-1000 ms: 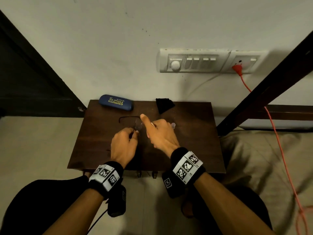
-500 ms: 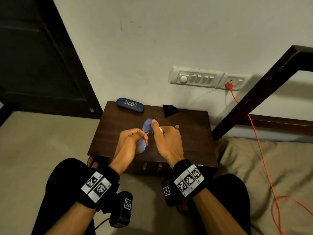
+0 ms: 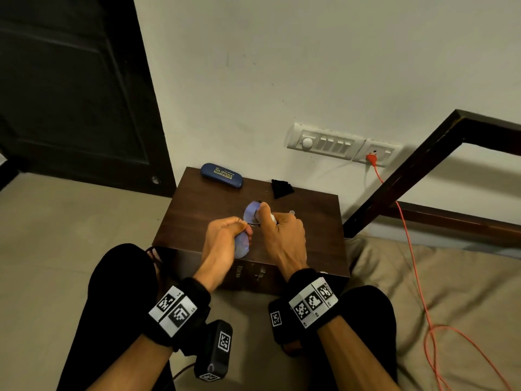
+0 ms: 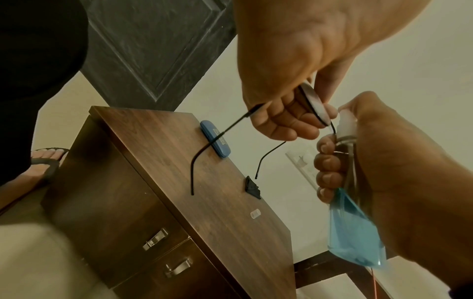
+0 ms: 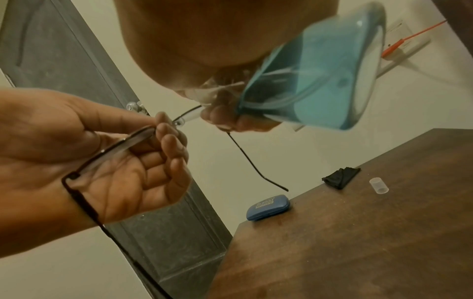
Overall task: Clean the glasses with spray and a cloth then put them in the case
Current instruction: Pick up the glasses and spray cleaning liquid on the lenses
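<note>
Head view shows the person seated at a small dark wooden surface (image 3: 304,210), both hands raised above it. The left hand (image 3: 222,241) has its grip clenched around the glasses (image 3: 251,212), fingers curled about the near lens and frame, the temples hanging open toward the surface. The right hand (image 3: 284,235) grasps the spray bottle (image 4: 354,228), a clear bottle part-filled with blue liquid, with the index finger on top of the white nozzle (image 4: 346,121), which sits just beside the far lens.

By my reading, the task is at its first stage: the spraying is under way or about to happen, though no mist or droplets can be made out. The bottle's clear cap (image 5: 379,185) lies off on the surface, so the bottle is already opened. The black cloth (image 3: 282,188) lies folded near the back edge, untouched, so wiping is yet to come. The blue case (image 3: 222,175) lies shut at the back left corner, well apart from the glasses; opening it, placing the glasses inside and shutting it all remain.
</note>
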